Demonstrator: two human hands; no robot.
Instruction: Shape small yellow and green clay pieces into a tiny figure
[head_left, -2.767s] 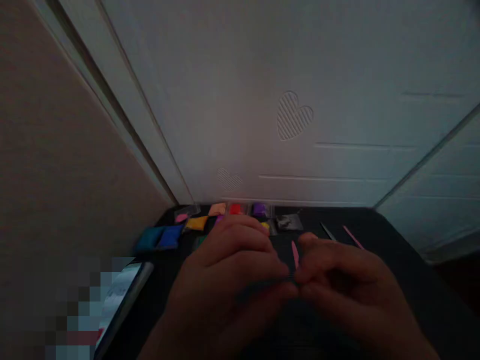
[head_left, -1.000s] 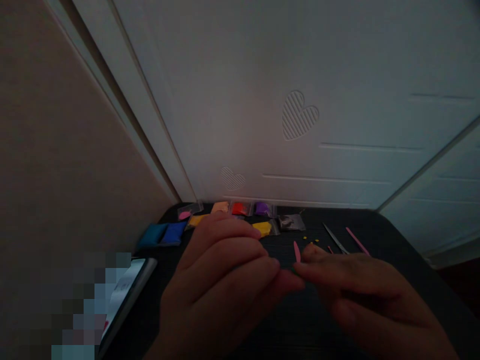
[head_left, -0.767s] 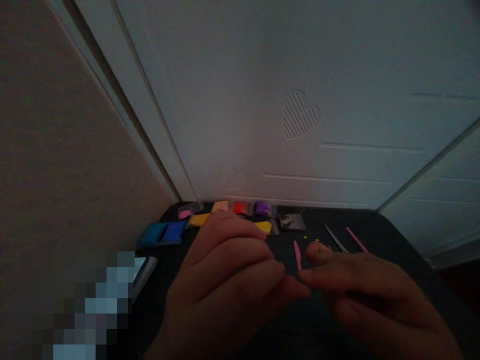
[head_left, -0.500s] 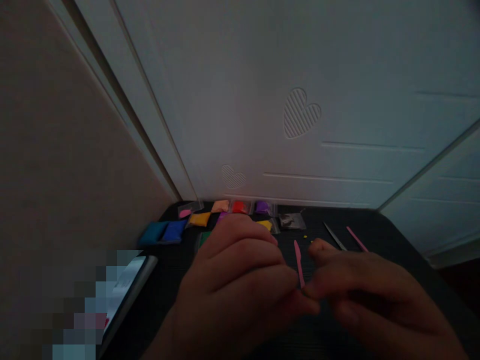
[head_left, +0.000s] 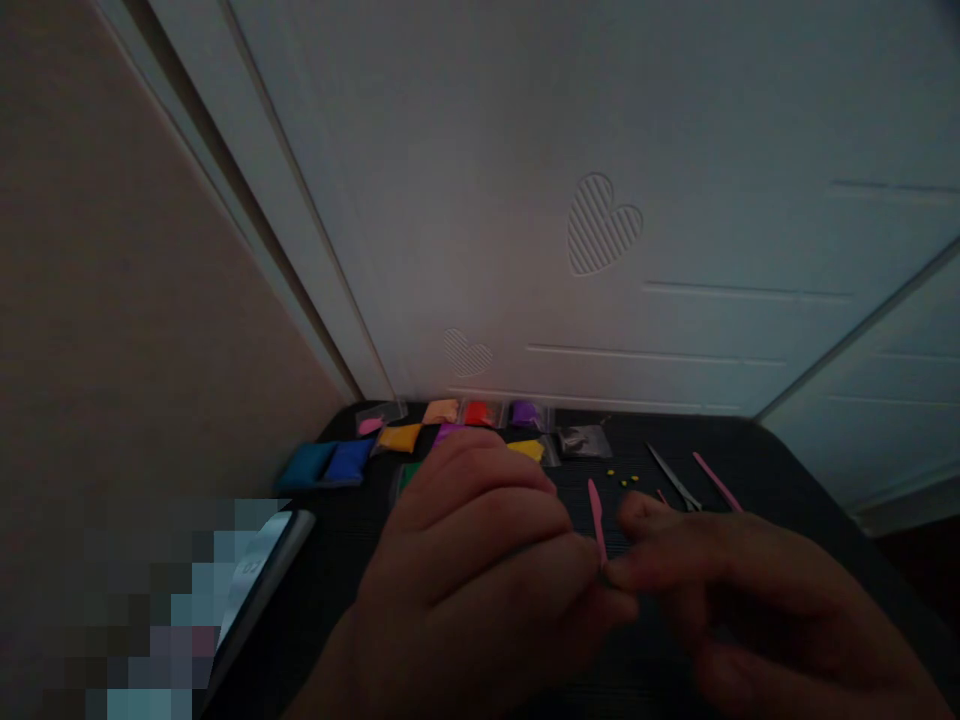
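My left hand (head_left: pixel 480 560) is closed, its fingers curled and pressed against the thumb; whatever sits in the pinch is hidden. The index fingertip of my right hand (head_left: pixel 750 590) touches the left hand's thumb and forefinger. Its other fingers are spread, the thumb lower and apart, with nothing visible between them. Just beyond the fingertips a pink plastic knife (head_left: pixel 596 510) lies on the dark table (head_left: pixel 622 670). Several tiny yellow bits (head_left: pixel 624 484) rest to the right of it. Scissors (head_left: pixel 673 474) lie behind my right hand, partly covered by it.
Bags of coloured clay stand at the back, among them blue (head_left: pixel 349 461), orange (head_left: pixel 399 438), red (head_left: pixel 480 412), purple (head_left: pixel 525 413) and yellow (head_left: pixel 526 452). A pink stick (head_left: pixel 716 480) lies at right. A phone-like device (head_left: pixel 259 570) leans at left. A white panel (head_left: pixel 480 250) rises behind.
My right hand has shifted slightly down and its thumb has moved away from the index finger, uncovering more of the scissors and yellow bits. The left hand has barely moved.
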